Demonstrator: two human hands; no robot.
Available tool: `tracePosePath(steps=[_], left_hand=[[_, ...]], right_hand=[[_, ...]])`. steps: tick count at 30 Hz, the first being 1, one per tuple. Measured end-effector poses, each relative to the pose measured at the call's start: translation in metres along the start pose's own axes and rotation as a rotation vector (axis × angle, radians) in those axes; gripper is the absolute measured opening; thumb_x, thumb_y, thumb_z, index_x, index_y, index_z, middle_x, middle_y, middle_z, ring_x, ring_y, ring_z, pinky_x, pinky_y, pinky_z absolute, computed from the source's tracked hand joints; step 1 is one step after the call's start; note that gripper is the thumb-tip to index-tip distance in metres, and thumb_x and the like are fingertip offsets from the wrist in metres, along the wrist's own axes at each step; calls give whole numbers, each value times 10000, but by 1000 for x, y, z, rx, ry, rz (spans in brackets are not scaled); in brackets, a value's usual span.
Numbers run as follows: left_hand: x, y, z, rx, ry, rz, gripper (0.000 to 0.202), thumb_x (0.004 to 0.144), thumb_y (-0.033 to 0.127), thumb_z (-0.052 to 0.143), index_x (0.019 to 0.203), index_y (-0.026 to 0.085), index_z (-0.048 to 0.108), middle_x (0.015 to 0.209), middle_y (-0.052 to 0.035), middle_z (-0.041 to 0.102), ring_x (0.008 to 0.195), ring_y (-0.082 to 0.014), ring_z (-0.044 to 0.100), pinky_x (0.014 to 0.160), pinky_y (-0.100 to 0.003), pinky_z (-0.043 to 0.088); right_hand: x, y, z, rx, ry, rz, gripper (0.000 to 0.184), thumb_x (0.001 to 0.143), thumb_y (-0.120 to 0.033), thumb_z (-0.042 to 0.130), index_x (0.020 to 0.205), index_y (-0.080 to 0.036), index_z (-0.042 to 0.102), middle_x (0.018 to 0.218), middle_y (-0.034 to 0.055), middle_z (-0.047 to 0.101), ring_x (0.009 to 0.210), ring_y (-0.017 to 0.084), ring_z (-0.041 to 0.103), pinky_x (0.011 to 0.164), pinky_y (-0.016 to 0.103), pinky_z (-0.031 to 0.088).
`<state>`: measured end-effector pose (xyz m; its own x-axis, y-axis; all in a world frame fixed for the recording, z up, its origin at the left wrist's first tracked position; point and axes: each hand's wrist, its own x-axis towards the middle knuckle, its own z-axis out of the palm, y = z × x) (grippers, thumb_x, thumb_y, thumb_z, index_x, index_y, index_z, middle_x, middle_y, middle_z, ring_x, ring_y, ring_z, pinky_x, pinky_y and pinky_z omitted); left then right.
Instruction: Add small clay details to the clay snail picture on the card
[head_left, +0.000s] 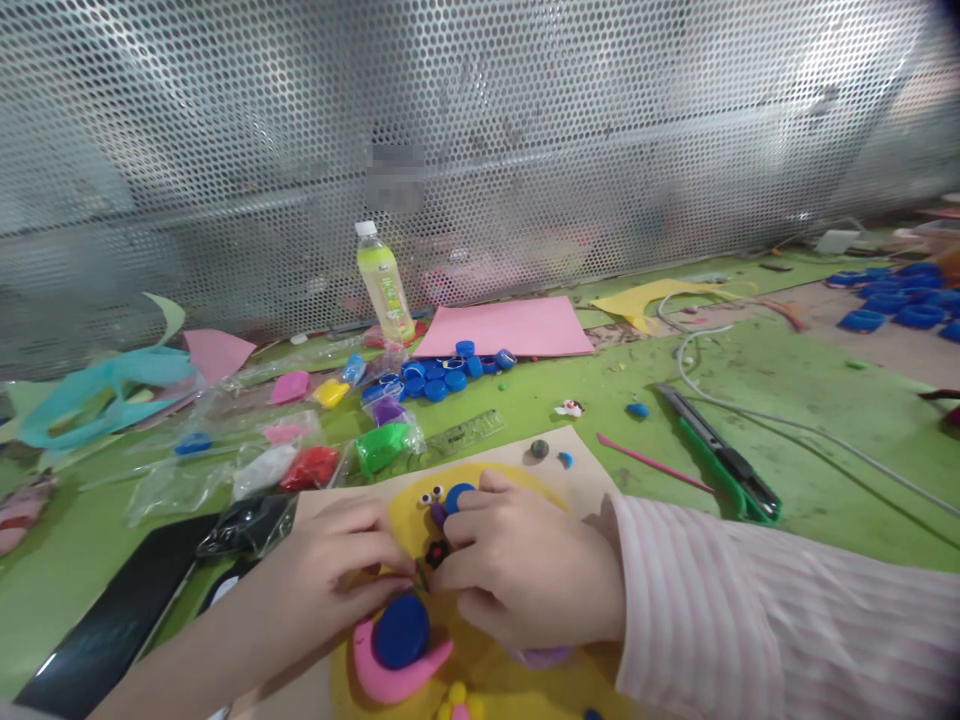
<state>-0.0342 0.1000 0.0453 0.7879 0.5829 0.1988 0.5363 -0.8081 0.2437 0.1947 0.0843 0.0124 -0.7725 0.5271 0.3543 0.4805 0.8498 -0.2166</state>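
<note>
My left hand (349, 560) and my right hand (517, 560) meet over a yellow sheet (517, 695) on pale card. Their fingertips are pinched in close at a thin green clay strip (421, 574), partly covered by the fingers. Just above it sits a dark clay flower (436, 553) with a red centre. Below my left fingers lies a pink clay snail body (390, 680) with a blue bottle cap (402, 632) as its shell. Another blue cap (459, 497), beside googly eyes (431, 495), is partly hidden by my right hand. A yellow clay flower (460, 705) shows at the bottom edge.
Blue caps (435, 380) are heaped before pink paper (510, 328) and a drink bottle (386, 290). Bagged clay (309, 467) and a black phone (120, 620) lie left. A green utility knife (724, 460), blade side unclear, and a white cable (810, 420) lie right. Perforated metal (480, 130) stands behind.
</note>
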Motion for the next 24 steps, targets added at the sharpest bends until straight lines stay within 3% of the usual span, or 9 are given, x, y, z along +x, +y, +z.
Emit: tracePosePath(steps=[16,24], left_hand=[[-2,-2,3,-32,43,14,158,841,123,695,815,279,698,782,69,668,781,-88,625,721,-179,471],[-5,-3,2,-23,41,-6,127,866,165,680,836,288,698,788,66,676,779,-99,628,696,-195,471]], right_hand=[[-2,-3,1,-1,76,-17,202,874,-200,560,805,-219,750,707,-4,627,716,164,473,664,348,240],[-4,-3,4,-1,138,-11,208,863,-180,561,901,-218,761,717,-1,645,703,164,473,669,340,240]])
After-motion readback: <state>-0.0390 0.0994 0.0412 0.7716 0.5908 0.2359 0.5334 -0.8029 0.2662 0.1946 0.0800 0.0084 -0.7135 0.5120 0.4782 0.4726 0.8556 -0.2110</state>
